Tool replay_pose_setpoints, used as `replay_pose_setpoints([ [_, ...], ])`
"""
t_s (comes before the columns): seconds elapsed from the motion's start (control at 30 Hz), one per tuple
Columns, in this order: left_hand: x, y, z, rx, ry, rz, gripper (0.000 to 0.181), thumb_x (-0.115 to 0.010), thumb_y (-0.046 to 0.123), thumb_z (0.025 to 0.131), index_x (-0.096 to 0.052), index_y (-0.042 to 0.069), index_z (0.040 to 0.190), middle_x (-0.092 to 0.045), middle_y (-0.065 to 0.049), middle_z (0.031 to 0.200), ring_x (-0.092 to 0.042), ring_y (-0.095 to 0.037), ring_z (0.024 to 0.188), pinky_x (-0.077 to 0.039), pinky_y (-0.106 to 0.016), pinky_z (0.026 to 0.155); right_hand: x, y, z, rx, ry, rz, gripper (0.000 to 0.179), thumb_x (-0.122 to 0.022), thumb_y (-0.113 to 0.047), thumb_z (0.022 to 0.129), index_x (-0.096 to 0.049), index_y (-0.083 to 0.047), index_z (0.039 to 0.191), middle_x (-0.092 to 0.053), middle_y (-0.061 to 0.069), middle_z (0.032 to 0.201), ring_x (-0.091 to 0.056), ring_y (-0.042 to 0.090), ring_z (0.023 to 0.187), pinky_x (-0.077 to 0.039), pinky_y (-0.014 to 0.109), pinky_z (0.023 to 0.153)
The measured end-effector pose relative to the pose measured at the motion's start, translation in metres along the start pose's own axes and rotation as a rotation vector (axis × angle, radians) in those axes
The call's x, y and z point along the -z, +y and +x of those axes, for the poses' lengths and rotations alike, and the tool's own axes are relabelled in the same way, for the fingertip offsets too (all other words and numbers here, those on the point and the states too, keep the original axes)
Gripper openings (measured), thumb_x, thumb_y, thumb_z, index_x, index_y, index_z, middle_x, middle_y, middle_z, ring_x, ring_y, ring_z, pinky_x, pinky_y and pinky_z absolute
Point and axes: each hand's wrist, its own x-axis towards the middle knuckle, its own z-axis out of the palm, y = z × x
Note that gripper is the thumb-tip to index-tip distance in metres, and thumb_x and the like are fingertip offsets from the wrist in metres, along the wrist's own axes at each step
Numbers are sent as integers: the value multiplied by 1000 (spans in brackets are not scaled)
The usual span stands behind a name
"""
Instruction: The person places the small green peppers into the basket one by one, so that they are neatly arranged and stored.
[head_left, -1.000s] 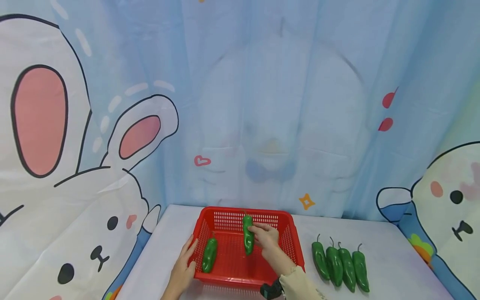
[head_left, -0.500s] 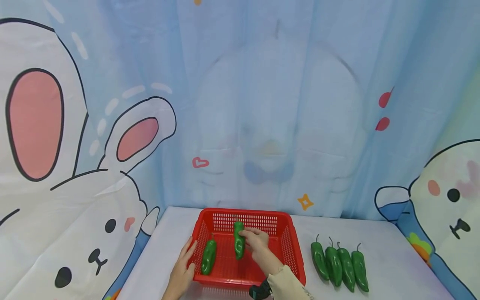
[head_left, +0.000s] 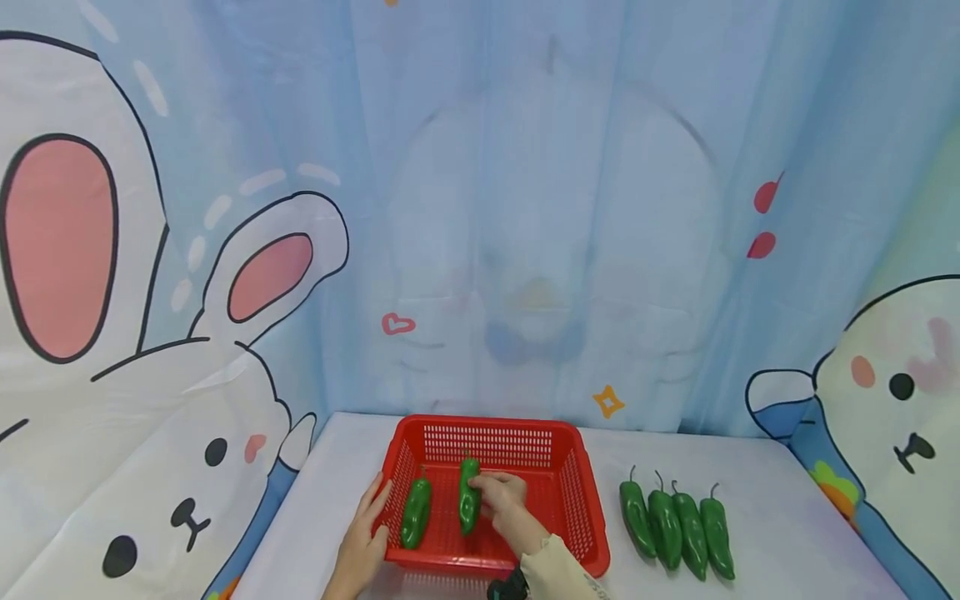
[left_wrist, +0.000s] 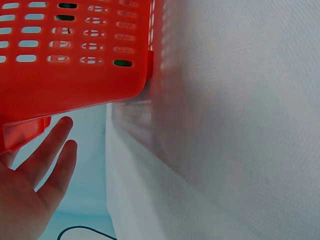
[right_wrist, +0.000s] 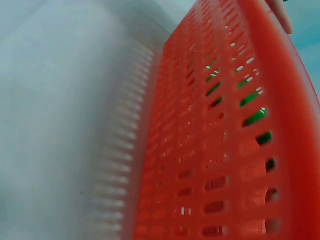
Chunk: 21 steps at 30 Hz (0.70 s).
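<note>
My right hand (head_left: 506, 504) is inside the red plastic basket (head_left: 558, 492), pinching a green chili pepper (head_left: 468, 508) that stands lengthwise with its stem toward the back. To its left, a second green pepper (head_left: 416, 512) lies in the basket near the left wall. Along the basket's left rim rests my left hand (head_left: 362, 542); in the left wrist view its fingers (left_wrist: 60, 167) stretch out straight beside the rim. Through the slots of the basket wall (right_wrist: 200, 150), the right wrist view shows bits of green; the right fingers are largely hidden there.
Several green peppers (head_left: 678, 529) lie side by side on the white tablecloth (head_left: 772, 500), right of the basket. Behind the table hangs a light blue curtain (head_left: 525, 208) with cartoon rabbits. The basket's raised walls surround the right hand's work area.
My right hand has carried the pepper leftward and lowered it toward the basket floor, beside the other pepper. The left hand has stayed at the rim.
</note>
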Motion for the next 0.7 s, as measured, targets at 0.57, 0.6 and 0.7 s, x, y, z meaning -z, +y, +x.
replay_pose_setpoints([
  [0.57, 1, 2, -1, -38, 11, 19, 64, -46, -4, 86, -41, 2, 149, -26, -14, 160, -24, -38, 145, -26, -59, 110, -24, 12, -14, -62, -24, -92, 17, -74, 3, 75, -65, 3, 90, -62, 11, 86, -60, 18, 73, -58, 37, 64],
  [0.6, 1, 2, -1, -38, 11, 20, 64, -45, -4, 86, -41, 2, 149, -26, -14, 160, -24, -38, 146, -26, -59, 110, -25, 13, -15, -64, -24, -94, 17, -74, 3, 75, -65, 3, 89, -62, 10, 86, -60, 17, 72, -58, 37, 64],
  [0.7, 3, 3, -4, -36, 6, 16, 64, -46, -5, 85, -41, 1, 149, -26, -15, 160, -23, -39, 145, -26, -59, 110, -29, 17, -18, -62, -18, -98, 17, -74, 4, 74, -64, 2, 88, -62, 10, 84, -60, 16, 70, -58, 35, 62],
])
